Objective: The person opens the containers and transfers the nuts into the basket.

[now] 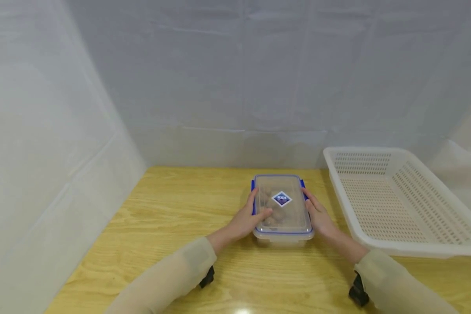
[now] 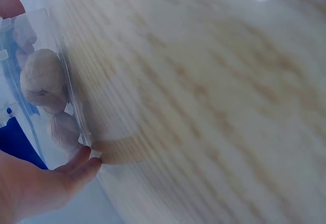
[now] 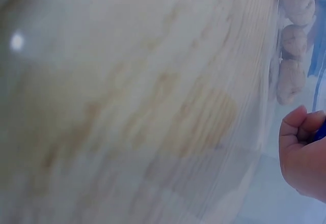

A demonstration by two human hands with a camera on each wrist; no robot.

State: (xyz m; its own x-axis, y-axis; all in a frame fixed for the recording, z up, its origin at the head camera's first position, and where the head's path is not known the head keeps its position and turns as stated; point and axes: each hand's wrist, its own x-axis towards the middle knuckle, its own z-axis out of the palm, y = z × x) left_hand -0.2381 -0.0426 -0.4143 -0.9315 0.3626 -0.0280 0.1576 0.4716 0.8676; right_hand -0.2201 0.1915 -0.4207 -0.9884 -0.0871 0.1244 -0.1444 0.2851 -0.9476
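Leftward, broad tabletop [image 1: 176, 205], with right hand [image 1: 322, 219] between box [image 1: 288, 214] and basket rim [image 1: 340, 198].

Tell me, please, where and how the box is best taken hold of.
Probably by its two long sides, left hand from the left, right hand from the right. The box lies flat, one short end to the front, so the long sides face left and right; the basket leaves some room on the right.

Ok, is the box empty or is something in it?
The box is not empty: round, pale lumps show through it in both wrist views. How full, I cannot tell.
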